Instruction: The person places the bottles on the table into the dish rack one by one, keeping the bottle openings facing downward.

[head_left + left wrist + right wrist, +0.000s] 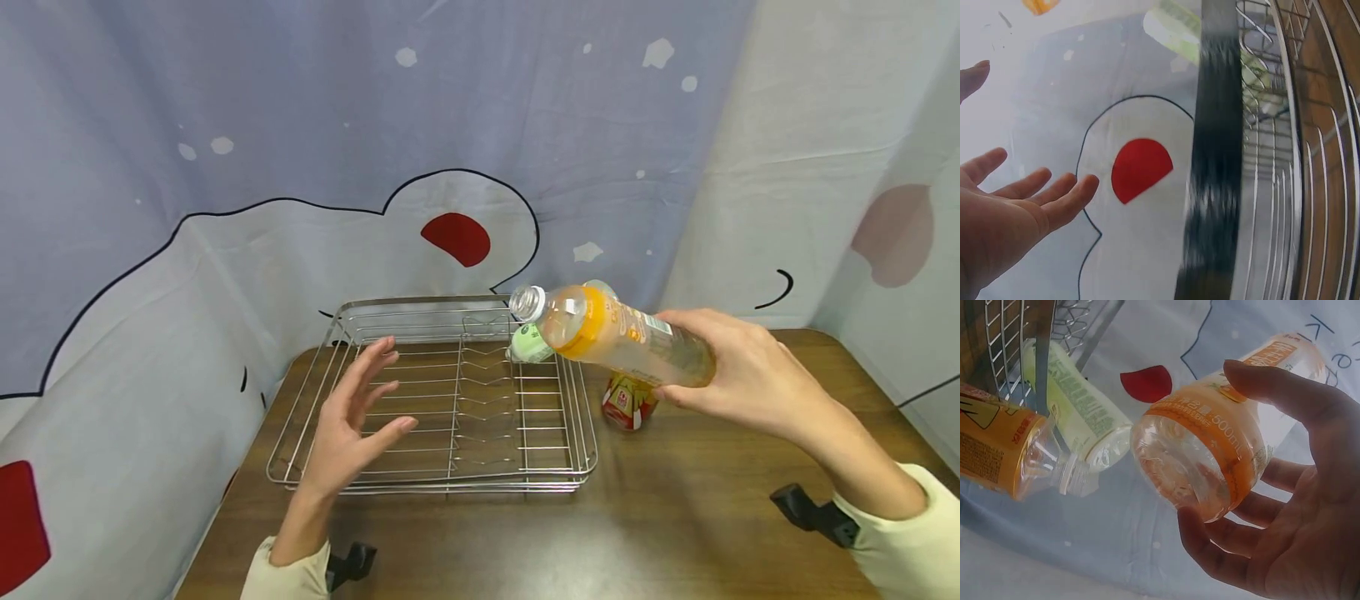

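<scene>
My right hand (738, 367) grips a clear plastic bottle (630, 333) with an orange label near its base. The bottle is tilted, its uncapped mouth pointing left over the rack's right side. My left hand (348, 425) hovers above the left part of a wire dish rack (420, 482), fingers spread and holding nothing. A pale green bottle (531, 343) is at the rack's back right, partly hidden by the held bottle. Just right of the rack, a red and yellow labelled bottle (628, 404) is on the table; its open neck shows in the right wrist view.
The metal rack stands on a brown wooden table (675, 517). Its raised wire rim and a row of bent wire dividers (483, 392) stick up. A patterned curtain (300, 133) hangs behind the table and along both sides.
</scene>
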A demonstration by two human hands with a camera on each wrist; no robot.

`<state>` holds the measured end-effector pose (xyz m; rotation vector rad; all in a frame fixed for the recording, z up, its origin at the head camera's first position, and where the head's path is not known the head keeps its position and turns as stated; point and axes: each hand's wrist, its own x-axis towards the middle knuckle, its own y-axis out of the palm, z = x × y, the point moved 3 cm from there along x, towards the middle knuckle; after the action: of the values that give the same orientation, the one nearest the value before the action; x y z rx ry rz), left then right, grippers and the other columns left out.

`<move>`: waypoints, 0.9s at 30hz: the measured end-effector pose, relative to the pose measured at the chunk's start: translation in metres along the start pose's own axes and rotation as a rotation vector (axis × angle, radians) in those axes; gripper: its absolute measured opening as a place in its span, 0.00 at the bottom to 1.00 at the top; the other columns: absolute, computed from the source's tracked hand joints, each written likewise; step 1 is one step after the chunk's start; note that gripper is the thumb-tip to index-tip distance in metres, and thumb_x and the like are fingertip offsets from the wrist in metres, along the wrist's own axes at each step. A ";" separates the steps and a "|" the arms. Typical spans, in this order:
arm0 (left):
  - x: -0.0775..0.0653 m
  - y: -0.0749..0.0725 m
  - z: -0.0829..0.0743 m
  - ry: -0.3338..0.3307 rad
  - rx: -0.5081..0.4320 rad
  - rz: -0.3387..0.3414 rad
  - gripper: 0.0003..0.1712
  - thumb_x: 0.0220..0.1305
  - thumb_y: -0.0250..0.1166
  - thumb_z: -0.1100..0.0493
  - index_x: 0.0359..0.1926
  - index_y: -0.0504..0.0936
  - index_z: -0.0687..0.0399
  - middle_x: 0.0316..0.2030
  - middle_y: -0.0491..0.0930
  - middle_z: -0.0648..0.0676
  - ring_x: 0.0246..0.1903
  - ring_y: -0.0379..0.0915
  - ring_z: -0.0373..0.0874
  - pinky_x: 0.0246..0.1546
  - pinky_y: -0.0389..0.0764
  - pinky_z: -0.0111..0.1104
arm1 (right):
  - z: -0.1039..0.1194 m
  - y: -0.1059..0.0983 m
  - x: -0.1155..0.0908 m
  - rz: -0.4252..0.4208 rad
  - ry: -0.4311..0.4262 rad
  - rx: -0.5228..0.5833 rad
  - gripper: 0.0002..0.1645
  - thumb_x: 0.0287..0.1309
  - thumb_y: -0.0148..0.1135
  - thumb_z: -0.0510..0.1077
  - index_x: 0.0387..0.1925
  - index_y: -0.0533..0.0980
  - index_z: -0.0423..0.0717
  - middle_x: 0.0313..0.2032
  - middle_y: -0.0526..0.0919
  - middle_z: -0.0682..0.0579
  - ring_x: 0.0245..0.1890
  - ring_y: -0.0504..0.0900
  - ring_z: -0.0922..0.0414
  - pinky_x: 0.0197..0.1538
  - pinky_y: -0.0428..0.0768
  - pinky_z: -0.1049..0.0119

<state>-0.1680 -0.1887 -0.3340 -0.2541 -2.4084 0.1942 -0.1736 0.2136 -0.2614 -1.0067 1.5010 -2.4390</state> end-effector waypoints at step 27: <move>0.015 0.063 0.001 0.025 -0.113 0.134 0.52 0.44 0.73 0.78 0.71 0.60 0.69 0.69 0.63 0.66 0.63 0.64 0.66 0.57 0.77 0.44 | 0.018 0.039 -0.001 0.186 -0.019 -0.137 0.41 0.32 0.82 0.49 0.55 0.78 0.51 0.49 0.82 0.48 0.46 0.81 0.47 0.31 0.82 0.46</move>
<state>-0.1714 -0.1243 -0.3380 -0.4679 -2.3821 0.1142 -0.1712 0.1809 -0.2887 -0.8656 1.6919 -2.2212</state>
